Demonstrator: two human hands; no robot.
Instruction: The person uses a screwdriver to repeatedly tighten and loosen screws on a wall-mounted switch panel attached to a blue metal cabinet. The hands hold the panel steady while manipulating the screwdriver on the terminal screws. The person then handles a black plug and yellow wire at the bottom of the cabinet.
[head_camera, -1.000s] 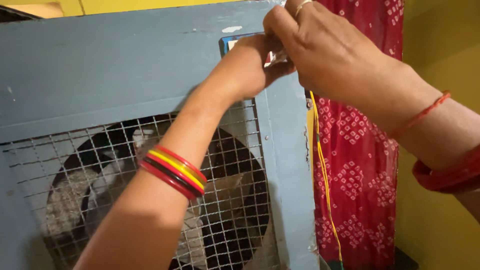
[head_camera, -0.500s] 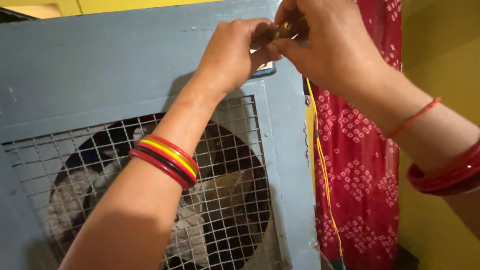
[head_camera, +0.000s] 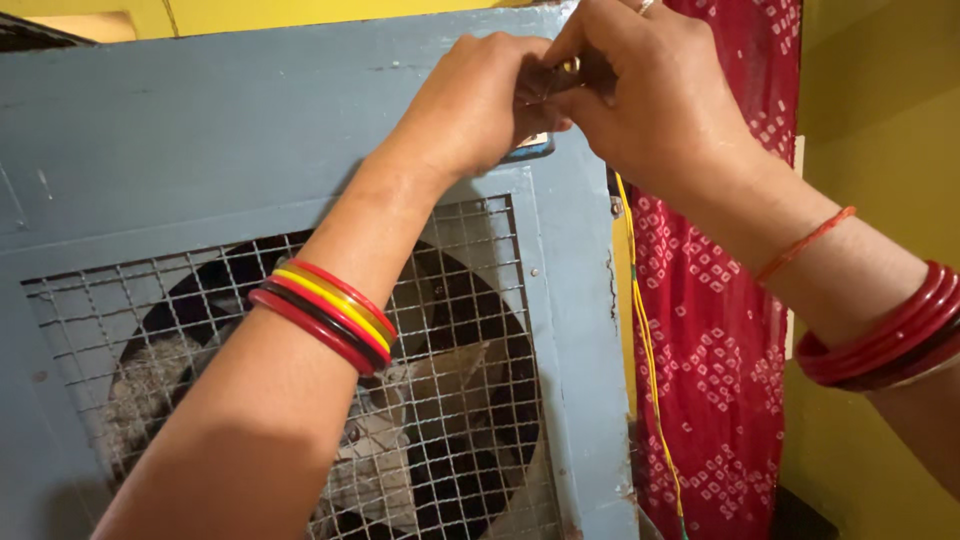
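— Left hand (head_camera: 478, 105)?
— Up at the top right corner of the grey-blue metal cooler (head_camera: 200, 150), fingers curled inward, pinched together against the right hand. Clenched on something very small; too hidden to say what.

— Right hand (head_camera: 650, 95)?
— Pressed fingertip to fingertip against the left, just above a small blue-edged plate (head_camera: 530, 148) on the cooler's front. Fingers bent and closed. Seems to pinch the upper end of a thin yellow wire (head_camera: 645, 350), though the exact grip stays covered by the knuckles.

— And the wire itself?
— Hanging down from between the hands, along the cooler's right edge, running out of view at the bottom. Close beside the metal edge, in front of the red patterned cloth (head_camera: 720, 300).

— Anything inside the cooler?
— Behind the wire mesh grille (head_camera: 470, 400), a round dark opening with pale fan blades (head_camera: 400, 440) in it, dusty-looking. Mesh shut over the whole opening; left forearm crossing in front of it.

— On the wrists?
— Red, yellow and dark bangles (head_camera: 325, 312) on the left forearm. Red bangles (head_camera: 880, 335) on the right, plus a thin orange thread (head_camera: 805, 243) higher toward the hand.

— Surroundings?
— Yellow wall (head_camera: 880, 120) to the right, behind the cloth.
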